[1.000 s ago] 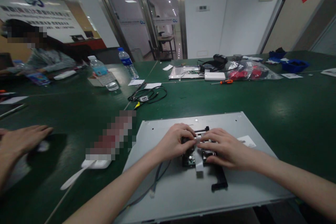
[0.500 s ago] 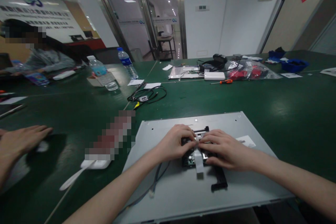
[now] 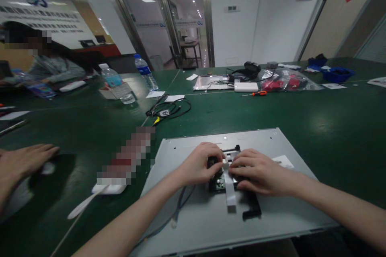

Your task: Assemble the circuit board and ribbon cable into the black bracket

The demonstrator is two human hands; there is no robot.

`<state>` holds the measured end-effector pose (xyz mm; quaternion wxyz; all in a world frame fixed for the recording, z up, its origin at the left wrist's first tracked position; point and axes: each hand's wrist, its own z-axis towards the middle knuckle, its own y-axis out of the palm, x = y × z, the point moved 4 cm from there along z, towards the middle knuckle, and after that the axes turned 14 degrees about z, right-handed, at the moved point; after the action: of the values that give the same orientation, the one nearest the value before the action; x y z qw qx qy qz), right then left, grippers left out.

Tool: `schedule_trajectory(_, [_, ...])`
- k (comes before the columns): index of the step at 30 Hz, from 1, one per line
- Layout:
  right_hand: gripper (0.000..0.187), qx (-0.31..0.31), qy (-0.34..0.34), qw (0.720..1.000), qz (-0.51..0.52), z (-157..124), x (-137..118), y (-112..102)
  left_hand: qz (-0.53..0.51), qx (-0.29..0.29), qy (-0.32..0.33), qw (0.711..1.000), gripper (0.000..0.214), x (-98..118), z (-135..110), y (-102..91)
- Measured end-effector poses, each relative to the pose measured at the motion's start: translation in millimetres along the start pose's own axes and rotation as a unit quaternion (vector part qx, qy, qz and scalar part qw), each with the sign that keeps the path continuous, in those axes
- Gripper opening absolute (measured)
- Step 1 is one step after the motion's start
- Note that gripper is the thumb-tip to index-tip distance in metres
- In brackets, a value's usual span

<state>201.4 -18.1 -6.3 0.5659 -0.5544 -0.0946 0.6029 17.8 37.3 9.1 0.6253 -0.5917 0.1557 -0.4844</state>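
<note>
A flat white ribbon cable (image 3: 230, 196) runs down from a small circuit board (image 3: 217, 184), its loose end towards me. My left hand (image 3: 203, 164) is closed at the cable's upper part, thumb and forefinger close to its left edge. From the other side, my right hand (image 3: 259, 172) rests over the board; its long fingers are stretched out, fingertips touching the cable's right edge, thumb lower and apart. Both hands partly cover the board. It sits in a black bracket (image 3: 252, 210) on a large grey metal panel (image 3: 199, 221).
Thin cables (image 3: 177, 209) lie on the panel's left. Further left, a white-ended object (image 3: 111, 188) and another person's hand (image 3: 27, 162) are on the green table (image 3: 217, 110). Bottles (image 3: 146, 73), a screwdriver (image 3: 259, 93) and a plastic bag (image 3: 304, 84) stand or lie farther back.
The ribbon cable's loose end reaches slightly lower and more to the right, towards me. My right fingertips have shifted slightly right; both hands otherwise stay over the board.
</note>
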Motion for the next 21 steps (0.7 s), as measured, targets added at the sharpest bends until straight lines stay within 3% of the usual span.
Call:
schedule_trajectory(8, [0.030, -0.010, -0.001, 1.000, -0.001, -0.7, -0.6, -0.3, 0.001, -0.030, 0.007, 1.000, 0.007, 0.9, -0.4, 2.8])
schedule_trajectory(17, [0.025, 0.002, -0.058, 0.998, 0.009, -2.8, -13.6, -2.4, 0.020, -0.037, -0.002, 0.999, 0.009, -0.4, -0.2, 5.5])
schedule_trajectory(21, [0.026, -0.036, -0.062, 0.997, 0.020, -2.0, -17.4, -0.9, 0.025, -0.038, -0.004, 0.999, 0.009, 0.2, -0.1, 6.1])
